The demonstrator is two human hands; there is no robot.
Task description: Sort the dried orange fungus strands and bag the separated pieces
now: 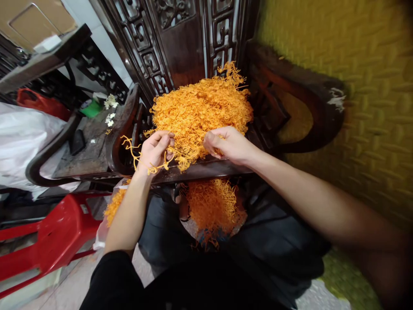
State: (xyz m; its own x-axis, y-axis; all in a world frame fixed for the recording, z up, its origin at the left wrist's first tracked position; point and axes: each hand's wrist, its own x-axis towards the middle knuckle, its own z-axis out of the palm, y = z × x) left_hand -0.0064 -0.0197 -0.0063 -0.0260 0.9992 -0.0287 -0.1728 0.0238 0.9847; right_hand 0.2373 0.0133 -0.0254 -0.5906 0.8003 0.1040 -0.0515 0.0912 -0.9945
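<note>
A large heap of thin, branched orange strands (200,107), plastic-looking, lies on the seat of a dark carved wooden chair. At its front left edge, my left hand (155,150) is closed with thumb and fingers pinched on an orange branched strand (133,151), which trails out over the wrist. My right hand (227,144) is at the heap's front right, its fingers curled together. Some orange shows by these fingers, but what they hold is hidden. Between my knees, below the seat edge, is a second mass of orange strands (214,202).
The carved chair back (180,51) rises behind the heap, with a curved armrest (325,107) at right. A small side table (93,150) at left carries a dark phone-like object (77,142) and a green roll (90,108). A red plastic chair (61,232) stands lower left.
</note>
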